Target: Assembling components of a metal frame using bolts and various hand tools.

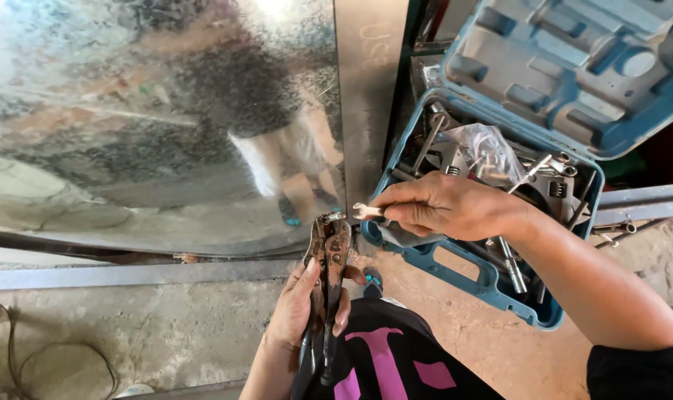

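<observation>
My left hand (307, 307) grips rusty pliers (327, 255) by the handles; right hand (444, 207) pinches a small wrench (367, 212) over the toolbox (492, 278). Both judged rigid steel; the light wrench could slip.

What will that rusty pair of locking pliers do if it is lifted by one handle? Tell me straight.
The locking pliers look like solid rusted steel, so probably rigid and heavy for their size. The left hand grips both long handles; held by one, the jaw end would likely swing down. The rough rust should resist slipping, and the flat shape seems unlikely to roll.
</observation>
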